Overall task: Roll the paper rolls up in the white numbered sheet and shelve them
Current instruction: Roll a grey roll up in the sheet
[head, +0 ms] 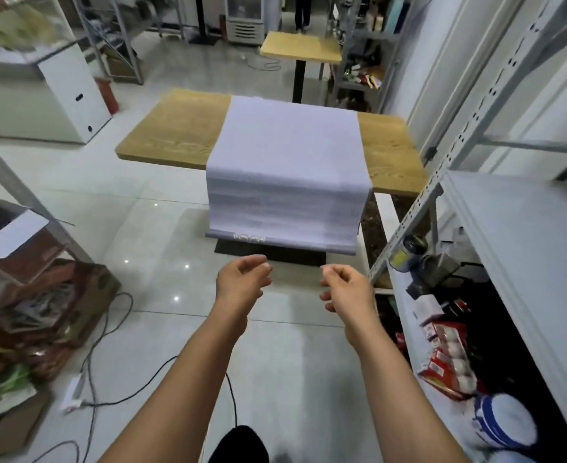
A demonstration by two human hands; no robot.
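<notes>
- The white sheet (289, 155) is being carried by the wooden counter (175, 128), draped across its middle, with its near end hanging over the front edge toward the floor (148, 228).
- Any print on the sheet is being blurred beyond reading.
- The left hand (243, 279) is being held in the air just below the hanging edge, fingers loosely curled, nothing gripped.
- The right hand (345, 289) is being held beside it in the same way, apart from the sheet.
- A white shelf (526, 245) is being seen to the right.
</notes>
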